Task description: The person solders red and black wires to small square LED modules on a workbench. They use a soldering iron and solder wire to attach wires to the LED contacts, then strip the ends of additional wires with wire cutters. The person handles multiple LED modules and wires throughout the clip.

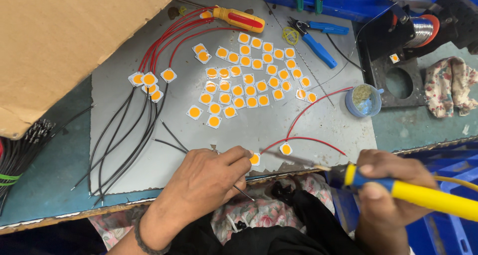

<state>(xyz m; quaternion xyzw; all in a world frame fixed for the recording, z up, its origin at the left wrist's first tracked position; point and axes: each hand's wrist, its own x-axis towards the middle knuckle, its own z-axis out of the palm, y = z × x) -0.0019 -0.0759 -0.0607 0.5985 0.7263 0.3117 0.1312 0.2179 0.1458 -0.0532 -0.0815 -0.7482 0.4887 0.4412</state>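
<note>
My left hand [201,183] rests on the near edge of a grey metal sheet [318,125], its fingertips pressing a small square LED chip [255,159] with an orange centre and pinching a thin wire. My right hand [391,190] grips a yellow and blue soldering iron [413,193]; its long tip [286,158] points left, close to that chip. Just above the tip lies another chip [286,148] joined to red wires [311,139].
Several loose chips [249,76] cover the sheet's middle; wired chips [149,81] with red and black leads lie left. A cardboard box [64,41], screwdriver [239,18], blue cutters [316,38], flux pot [363,100], solder spool stand [420,31] and rag [450,86] ring the sheet.
</note>
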